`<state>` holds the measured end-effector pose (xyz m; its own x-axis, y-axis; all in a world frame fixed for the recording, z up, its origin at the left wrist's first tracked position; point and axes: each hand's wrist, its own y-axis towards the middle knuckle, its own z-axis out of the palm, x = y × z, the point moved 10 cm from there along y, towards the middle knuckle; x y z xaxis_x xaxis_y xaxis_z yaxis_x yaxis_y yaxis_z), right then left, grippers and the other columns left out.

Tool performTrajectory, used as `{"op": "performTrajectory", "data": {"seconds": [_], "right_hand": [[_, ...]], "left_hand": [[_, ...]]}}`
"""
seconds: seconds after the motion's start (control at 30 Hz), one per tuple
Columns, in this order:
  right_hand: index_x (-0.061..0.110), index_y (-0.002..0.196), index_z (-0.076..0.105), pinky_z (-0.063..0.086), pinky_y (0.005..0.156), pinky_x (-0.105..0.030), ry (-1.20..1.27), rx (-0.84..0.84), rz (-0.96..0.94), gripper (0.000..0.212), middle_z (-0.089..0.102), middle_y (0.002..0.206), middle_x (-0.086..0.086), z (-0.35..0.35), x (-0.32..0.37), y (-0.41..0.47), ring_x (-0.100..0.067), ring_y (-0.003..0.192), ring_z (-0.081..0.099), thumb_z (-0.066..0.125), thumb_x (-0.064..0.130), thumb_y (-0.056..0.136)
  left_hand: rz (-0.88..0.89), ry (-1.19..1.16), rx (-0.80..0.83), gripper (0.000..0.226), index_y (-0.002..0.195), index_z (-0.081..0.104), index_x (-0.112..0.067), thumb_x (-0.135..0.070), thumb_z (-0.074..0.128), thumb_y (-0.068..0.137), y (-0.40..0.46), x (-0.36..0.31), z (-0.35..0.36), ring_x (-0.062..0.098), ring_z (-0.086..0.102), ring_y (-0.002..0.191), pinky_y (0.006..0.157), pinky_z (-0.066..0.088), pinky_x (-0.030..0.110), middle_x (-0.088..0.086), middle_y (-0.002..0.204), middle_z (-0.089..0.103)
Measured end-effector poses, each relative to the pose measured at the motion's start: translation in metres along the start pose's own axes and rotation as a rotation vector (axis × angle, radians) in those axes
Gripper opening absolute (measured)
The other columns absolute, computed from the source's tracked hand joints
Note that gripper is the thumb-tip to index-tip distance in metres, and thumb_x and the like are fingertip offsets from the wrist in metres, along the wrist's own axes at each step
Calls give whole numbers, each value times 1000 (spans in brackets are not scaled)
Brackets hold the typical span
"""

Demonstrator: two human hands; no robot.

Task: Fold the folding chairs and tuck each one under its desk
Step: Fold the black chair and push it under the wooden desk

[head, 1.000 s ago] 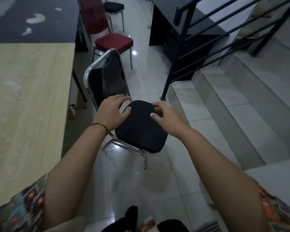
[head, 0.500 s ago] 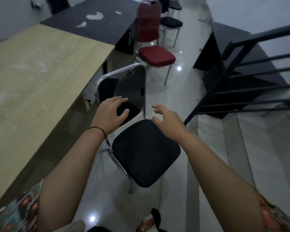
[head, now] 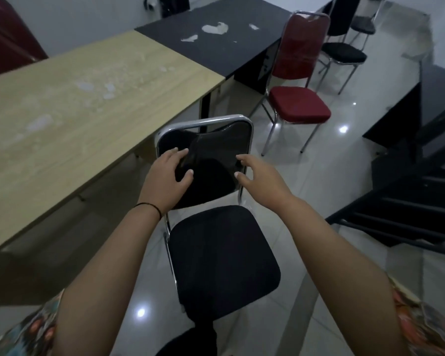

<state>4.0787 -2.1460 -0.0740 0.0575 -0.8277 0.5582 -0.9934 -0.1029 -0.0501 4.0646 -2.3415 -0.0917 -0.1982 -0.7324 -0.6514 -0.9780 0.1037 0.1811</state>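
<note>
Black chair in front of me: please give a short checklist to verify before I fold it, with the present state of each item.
1. Seat has nothing on it: ok.
2. Left hand at the backrest: ok, though real contact cannot tell.
3. Right hand has a grip on the frame: not ok, fingers open.
4. Floor path to the desk: ok.
5. Red chair stands apart: ok.
6. Fold hinge free: cannot tell.
</note>
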Motion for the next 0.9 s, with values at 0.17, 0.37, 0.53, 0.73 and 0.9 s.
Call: {"op": "performTrajectory", "data": {"seconds": [0.17,0.37,0.53,0.73,0.9], "right_hand": [[17,137,43,41,101,-33,-42,-39,-104,47,54,133,-4,-14,-8,71,-20,121,50,55,27,93],[16,137,45,33,109,-35,-143,-39,-244,51,48,138,-4,-15,-14,143,-19,130,40,59,31,90],[17,140,40,23,115,-37,-217,38,-308,56,40,146,-6,-2,-26,182,-22,138,29,59,33,90],[19,140,39,25,114,-45,-343,176,-407,59,38,147,-8,12,-56,226,-28,138,28,60,38,89],[16,138,42,38,100,-38,-333,319,-516,55,51,134,-8,15,-76,250,-27,123,45,59,37,90]], "left_hand": [[-123,-27,-72,57,141,33,-21,-27,56,89,41,14,13,19,19,138,108,21,30,4,151,21],[-187,160,-98,63,139,34,-18,-26,63,84,76,34,24,31,9,139,114,17,45,14,151,13],[-246,190,-111,64,140,33,-18,-25,62,84,95,39,35,33,7,139,114,16,46,15,152,11],[-451,73,-234,67,143,27,-15,-25,61,86,96,35,64,29,-2,141,113,12,38,13,153,0],[-716,-55,-338,78,146,12,-15,-32,60,87,97,30,100,27,-6,141,113,10,37,10,154,-10]]}}
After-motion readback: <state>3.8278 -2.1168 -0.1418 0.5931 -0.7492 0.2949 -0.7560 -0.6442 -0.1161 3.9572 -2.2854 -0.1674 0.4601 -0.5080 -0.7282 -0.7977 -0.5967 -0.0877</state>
